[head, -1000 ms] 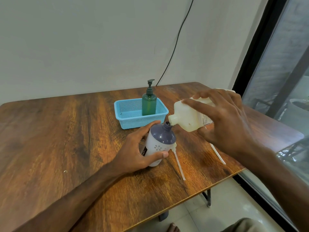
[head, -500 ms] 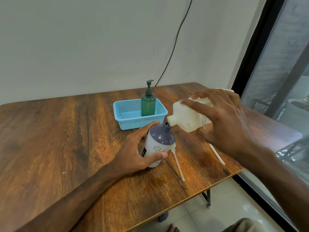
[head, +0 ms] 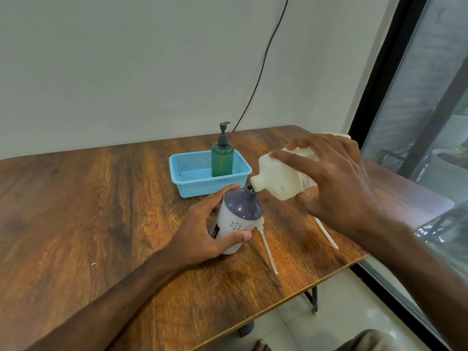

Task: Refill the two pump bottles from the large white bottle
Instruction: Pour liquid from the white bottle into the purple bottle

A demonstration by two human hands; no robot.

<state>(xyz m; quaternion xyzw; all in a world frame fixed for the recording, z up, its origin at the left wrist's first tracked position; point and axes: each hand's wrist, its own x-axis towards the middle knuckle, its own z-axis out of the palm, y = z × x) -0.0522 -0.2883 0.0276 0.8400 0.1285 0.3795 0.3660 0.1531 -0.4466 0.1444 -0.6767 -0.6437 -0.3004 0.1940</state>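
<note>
On the brown wooden table (head: 88, 211), the right hand (head: 336, 183) grasps the large white plastic bottle (head: 276, 178), tilted with its spout at the open neck of the purple-domed white bottle (head: 240, 214). The left hand (head: 200, 231) curls its fingers around this bottle near the table's centre. Farther back, a blue mesh basket (head: 192, 188) holds the green pump bottle (head: 222, 160). Two white dip tubes (head: 268, 252) lie on the near right.

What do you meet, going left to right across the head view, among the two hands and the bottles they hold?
Left hand → purple-topped bottle → large white bottle → right hand. The blue basket and green pump bottle overlap these, so are left out.
</note>
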